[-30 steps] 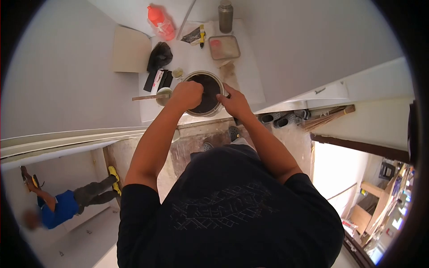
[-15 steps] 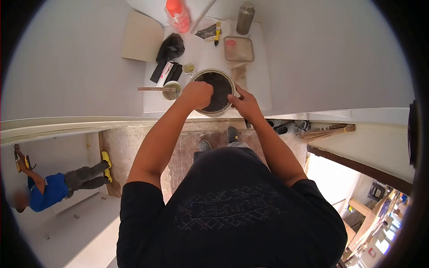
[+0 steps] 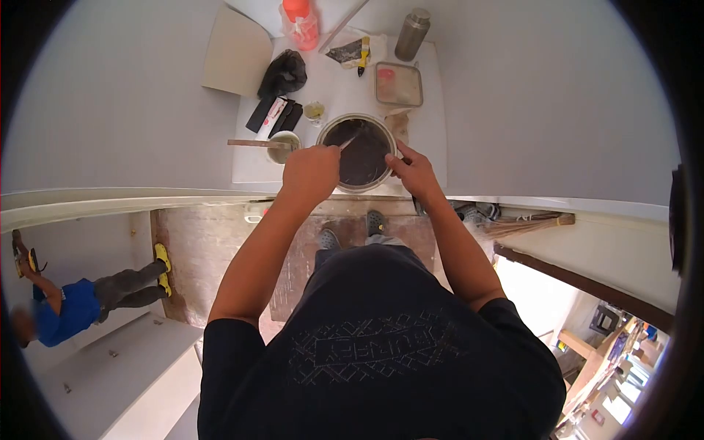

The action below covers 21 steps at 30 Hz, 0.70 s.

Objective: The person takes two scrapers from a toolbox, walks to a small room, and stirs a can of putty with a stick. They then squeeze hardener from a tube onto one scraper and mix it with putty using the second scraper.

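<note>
Working a thin tool (image 3: 350, 140) in the round tub (image 3: 357, 116): left hand (image 3: 312, 174) closed in a fist around its near end, tip reaching over or into the dark contents (image 3: 367, 160). Right hand (image 3: 416, 174) grips the tub's right side, thumb at the inner rim, fingers outside.

Status, my read: contents already in the tub, surface dark and streaked, stirring or scraping mid-way. Tub stands on the white panel (image 3: 253, 174), near edge. Lumps vs smooth: can't tell, so no call on how much is left. Paintbrush (image 3: 363, 53) lies beyond the tub, neither hand on it. Small pot (image 3: 284, 155) is left of the tub, flat stick (image 3: 257, 143) across its top. Small cup (image 3: 314, 111) just beyond the tub's left side, pale residue in it. Rectangular container (image 3: 399, 84) beyond the tub to the right, something red in it.

Hard to make out: tool handle is inside the fist, tip type unclear, could be a blade or a spoon. Left fingertips mostly hidden. Fill depth and tub bottom not readable. Red bottle (image 3: 301, 31), far beyond the tub, is cut off at the top edge. Co-worker (image 3: 70, 312), well left of the tub, has something in hand, too small to identify.
</note>
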Motion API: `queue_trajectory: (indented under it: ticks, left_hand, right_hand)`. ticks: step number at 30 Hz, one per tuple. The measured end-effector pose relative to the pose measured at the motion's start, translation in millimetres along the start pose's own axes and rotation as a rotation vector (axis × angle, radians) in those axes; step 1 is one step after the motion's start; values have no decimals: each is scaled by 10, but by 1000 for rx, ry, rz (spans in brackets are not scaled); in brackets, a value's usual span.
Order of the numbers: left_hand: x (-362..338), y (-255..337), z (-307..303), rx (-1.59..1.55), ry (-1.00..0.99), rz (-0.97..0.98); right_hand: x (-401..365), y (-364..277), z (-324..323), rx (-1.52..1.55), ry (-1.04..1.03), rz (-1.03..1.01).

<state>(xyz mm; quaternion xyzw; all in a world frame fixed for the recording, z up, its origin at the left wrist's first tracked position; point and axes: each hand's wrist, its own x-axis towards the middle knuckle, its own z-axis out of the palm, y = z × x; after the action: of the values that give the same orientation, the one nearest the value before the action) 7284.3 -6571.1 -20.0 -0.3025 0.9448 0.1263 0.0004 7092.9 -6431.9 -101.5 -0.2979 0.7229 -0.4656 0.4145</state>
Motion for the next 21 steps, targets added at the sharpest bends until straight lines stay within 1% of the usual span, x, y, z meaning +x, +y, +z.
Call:
queue_trajectory:
  ticks: [4,7,13,16,19,21]
  left_hand:
    - [-81,-13,5,12,142,78]
    - [34,-74,81,35,206,199]
    - [265,-92,135,151,115,300]
    - [386,-63,124,168,2,330]
    - [427,-77,196,168,-82,319]
    - [388,-98,212,183,-186,324]
  right_hand:
    - [2,-12,-12,9,-8,23]
    - [9,-33,-21,-6,-14,36]
    - [-16,-101,-39,-46,-16,37]
    - [8,-39,-32,-43,-9,22]
    - [69,1,-55,-64,-3,2]
    - [131,-13,-99,-60,-7,-17]
